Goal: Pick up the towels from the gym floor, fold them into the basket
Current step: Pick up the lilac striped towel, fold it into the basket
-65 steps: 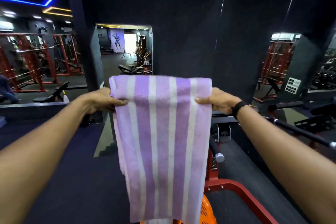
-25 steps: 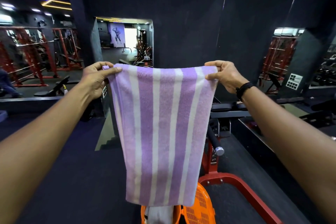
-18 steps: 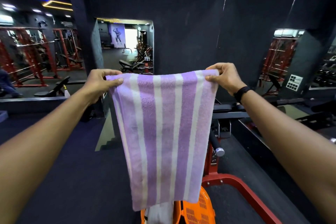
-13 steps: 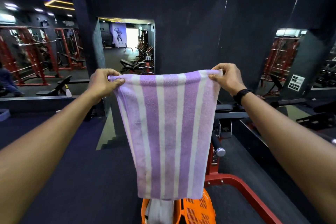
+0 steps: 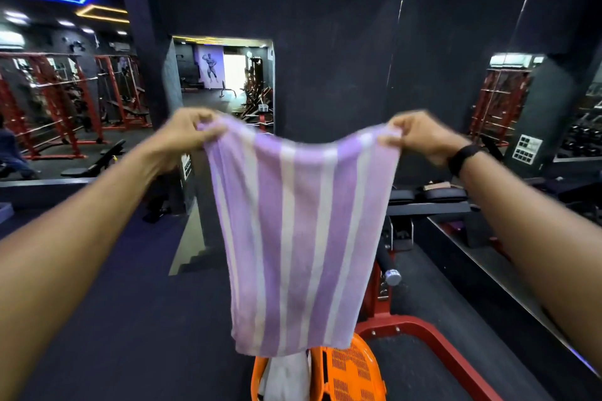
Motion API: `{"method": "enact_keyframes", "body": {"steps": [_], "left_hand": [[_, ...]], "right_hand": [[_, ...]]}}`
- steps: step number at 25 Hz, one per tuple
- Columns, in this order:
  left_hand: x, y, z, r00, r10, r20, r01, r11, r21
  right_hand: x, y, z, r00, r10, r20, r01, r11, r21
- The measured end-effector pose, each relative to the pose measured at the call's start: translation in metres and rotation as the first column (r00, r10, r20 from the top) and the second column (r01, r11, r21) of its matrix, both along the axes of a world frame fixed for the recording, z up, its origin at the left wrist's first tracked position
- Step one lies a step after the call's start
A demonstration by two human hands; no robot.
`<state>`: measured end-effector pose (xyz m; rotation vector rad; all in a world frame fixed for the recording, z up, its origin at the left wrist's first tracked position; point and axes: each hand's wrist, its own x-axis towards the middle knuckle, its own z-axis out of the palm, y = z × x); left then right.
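Lifted off the floor, towel pinched at top corners by left hand and right hand above basket; folding unfinished, white cloth already inside.

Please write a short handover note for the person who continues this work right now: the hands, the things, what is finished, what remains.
Left hand pinches the top left corner of the purple striped towel; right hand pinches the top right corner.
The towel hangs in the air, top edge sagging, above the orange basket on the floor.
Something white already lies in the basket.
Done: this towel is picked up.
Left: finish folding it and lay it in the basket; other towels are not in view.
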<state>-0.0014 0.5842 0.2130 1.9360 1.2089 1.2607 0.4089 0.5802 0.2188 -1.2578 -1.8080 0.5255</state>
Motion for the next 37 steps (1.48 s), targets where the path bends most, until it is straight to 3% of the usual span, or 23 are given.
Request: {"method": "enact_keyframes", "body": {"steps": [1, 2, 4, 6, 10, 13, 15, 17, 18, 20, 21, 22, 25, 27, 32, 34, 37], "left_hand": [[0.001, 0.004, 0.010, 0.962, -0.020, 0.272, 0.018, 1.000, 0.010], [0.003, 0.004, 0.013, 0.917, -0.071, 0.392, 0.100, 0.994, -0.053], [-0.001, 0.000, -0.018, 0.970, -0.088, 0.226, 0.165, 0.922, -0.349], [-0.006, -0.007, -0.058, 0.990, -0.099, 0.097, 0.136, 0.815, -0.563], [-0.013, -0.008, -0.068, 0.968, 0.092, 0.235, 0.078, 0.777, -0.624], [-0.014, -0.003, -0.058, 0.956, 0.170, 0.238, 0.050, 0.708, -0.705], [-0.011, -0.004, -0.056, 0.920, 0.165, 0.355, 0.140, 0.707, -0.693], [-0.013, -0.008, -0.049, 0.787, 0.118, 0.606, 0.296, 0.789, -0.538], [-0.016, -0.007, -0.047, 0.784, 0.061, 0.618, 0.311, 0.824, -0.474], [-0.019, -0.011, -0.046, 0.930, -0.080, 0.359, 0.258, 0.837, -0.482], [-0.019, -0.011, -0.049, 0.973, -0.069, 0.219, 0.174, 0.845, -0.506], [-0.022, -0.007, -0.053, 0.982, -0.007, 0.188, 0.102, 0.857, -0.506], [-0.020, 0.000, -0.062, 0.878, 0.178, 0.444, 0.069, 0.870, -0.487], [-0.014, -0.001, -0.064, 0.891, 0.119, 0.437, 0.115, 0.874, -0.472], [-0.014, -0.002, -0.057, 0.907, 0.052, 0.417, 0.077, 0.956, -0.285], [-0.010, -0.004, -0.054, 0.915, 0.117, 0.386, -0.016, 0.967, -0.255], [-0.001, -0.005, -0.049, 0.850, 0.217, 0.479, -0.105, 0.963, -0.250]], "right_hand": [[-0.002, -0.003, 0.019, 0.980, 0.047, -0.191, -0.043, 0.999, 0.028], [-0.006, -0.004, 0.025, 0.950, 0.120, -0.289, -0.135, 0.990, -0.030], [-0.015, -0.008, -0.004, 0.934, 0.223, -0.278, -0.299, 0.914, -0.273], [-0.021, -0.010, -0.054, 0.941, 0.212, -0.265, -0.317, 0.830, -0.460], [-0.019, -0.005, -0.078, 0.884, 0.062, -0.464, -0.300, 0.835, -0.461], [-0.033, 0.000, -0.071, 0.864, -0.068, -0.499, -0.233, 0.825, -0.515], [-0.041, 0.006, -0.068, 0.837, -0.098, -0.538, -0.250, 0.807, -0.535], [-0.039, 0.006, -0.057, 0.775, -0.049, -0.630, -0.325, 0.824, -0.464], [-0.036, 0.006, -0.051, 0.781, 0.009, -0.625, -0.352, 0.833, -0.427], [-0.034, 0.000, -0.048, 0.885, 0.121, -0.449, -0.352, 0.806, -0.476], [-0.036, -0.002, -0.053, 0.924, 0.138, -0.357, -0.320, 0.790, -0.522], [-0.034, 0.003, -0.060, 0.933, 0.112, -0.341, -0.292, 0.792, -0.537], [-0.035, 0.016, -0.067, 0.906, -0.066, -0.417, -0.156, 0.865, -0.476], [-0.031, 0.019, -0.064, 0.909, -0.068, -0.410, -0.141, 0.877, -0.458], [-0.028, 0.002, -0.042, 0.887, 0.146, -0.438, -0.301, 0.901, -0.311], [-0.028, 0.001, -0.049, 0.902, 0.124, -0.414, -0.260, 0.921, -0.289], [-0.031, 0.007, -0.056, 0.851, 0.088, -0.517, -0.219, 0.955, -0.199]]}}
